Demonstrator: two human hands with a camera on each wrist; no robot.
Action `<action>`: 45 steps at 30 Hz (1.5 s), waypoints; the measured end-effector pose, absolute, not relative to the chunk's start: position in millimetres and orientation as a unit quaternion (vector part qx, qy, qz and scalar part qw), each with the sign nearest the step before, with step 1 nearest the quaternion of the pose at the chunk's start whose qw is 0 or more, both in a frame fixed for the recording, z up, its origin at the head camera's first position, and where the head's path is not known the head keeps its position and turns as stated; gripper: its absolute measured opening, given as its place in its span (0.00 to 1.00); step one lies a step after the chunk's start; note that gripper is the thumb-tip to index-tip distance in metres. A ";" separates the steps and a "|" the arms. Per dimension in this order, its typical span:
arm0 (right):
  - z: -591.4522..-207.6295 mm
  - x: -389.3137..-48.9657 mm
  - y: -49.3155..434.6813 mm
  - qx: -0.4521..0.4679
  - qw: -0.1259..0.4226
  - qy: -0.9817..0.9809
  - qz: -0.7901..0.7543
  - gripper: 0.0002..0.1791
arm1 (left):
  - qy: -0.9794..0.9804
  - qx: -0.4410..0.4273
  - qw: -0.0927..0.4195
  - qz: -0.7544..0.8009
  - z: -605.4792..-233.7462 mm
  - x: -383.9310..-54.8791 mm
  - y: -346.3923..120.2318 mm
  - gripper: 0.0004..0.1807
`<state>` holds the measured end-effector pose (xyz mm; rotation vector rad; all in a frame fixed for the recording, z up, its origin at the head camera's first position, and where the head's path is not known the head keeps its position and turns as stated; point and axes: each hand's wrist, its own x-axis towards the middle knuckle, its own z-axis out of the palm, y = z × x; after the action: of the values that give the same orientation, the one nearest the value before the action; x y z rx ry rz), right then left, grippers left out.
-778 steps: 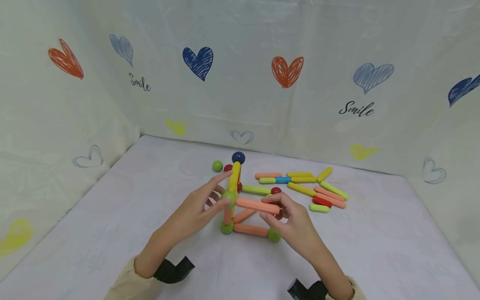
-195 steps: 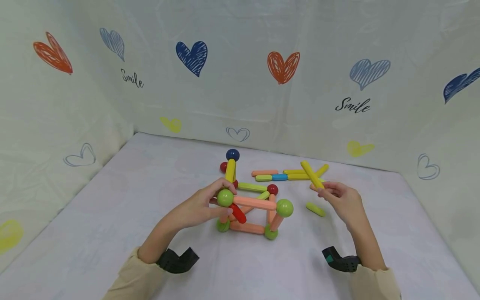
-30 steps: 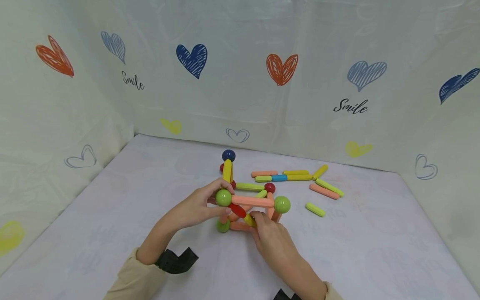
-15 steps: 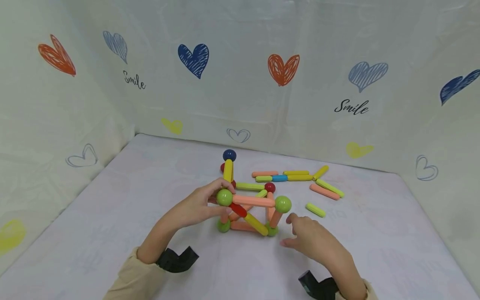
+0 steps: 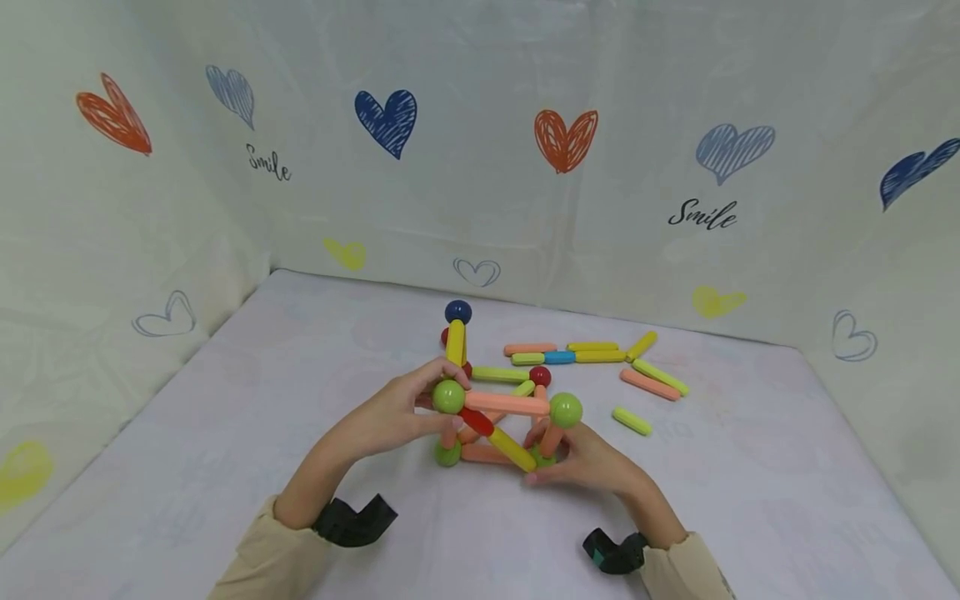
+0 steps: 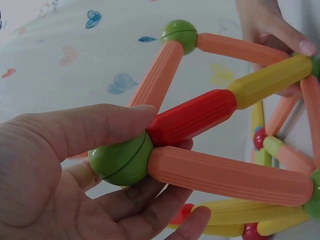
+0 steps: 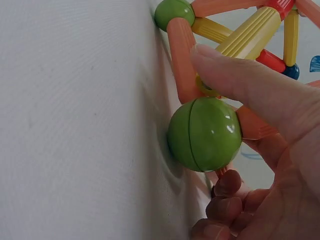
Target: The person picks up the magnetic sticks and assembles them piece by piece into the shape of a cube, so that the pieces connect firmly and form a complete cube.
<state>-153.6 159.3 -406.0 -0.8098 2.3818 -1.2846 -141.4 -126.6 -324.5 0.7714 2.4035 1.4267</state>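
A frame of magnetic sticks and balls stands on the table. My left hand (image 5: 390,417) pinches the green ball (image 5: 448,397) at its upper left corner; thumb and fingers show around that ball in the left wrist view. From it a short red stick (image 6: 195,116) slants down, end to end with a yellow stick (image 5: 512,450). This meets the lower right green ball (image 7: 205,135). My right hand (image 5: 592,458) pinches the yellow stick's lower end, thumb across it beside the ball, other fingers curled behind. An orange stick (image 5: 507,403) spans the top to another green ball (image 5: 566,410).
Behind, the structure continues with a lime stick (image 5: 501,375), a red ball (image 5: 540,377) and a yellow stick (image 5: 455,342) topped by a blue ball (image 5: 458,312). Loose sticks, among them an orange one (image 5: 649,384) and a short lime one (image 5: 632,421), lie at the right.
The right hand let go of the yellow stick, drew off to the right, then came back to grip its lower end at the ball. The left hand has kept its hold.
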 end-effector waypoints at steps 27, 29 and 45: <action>-404.9 -154.2 161.3 -0.303 0.134 0.818 -0.470 0.08 | 0.817 0.262 0.119 0.500 -323.0 -139.9 -127.8 0.18; -404.5 -153.9 161.4 -0.301 0.134 0.819 -0.469 0.10 | 0.817 0.265 0.119 0.498 -323.0 -140.1 -127.6 0.18; -387.1 -148.0 159.8 -0.291 0.157 0.839 -0.431 0.09 | 0.844 0.286 0.070 0.448 -322.8 -140.2 -128.1 0.20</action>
<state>-148.0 159.8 -387.1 -0.8325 2.4014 -1.2342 -140.2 -128.1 -322.8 0.8598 2.5400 1.3487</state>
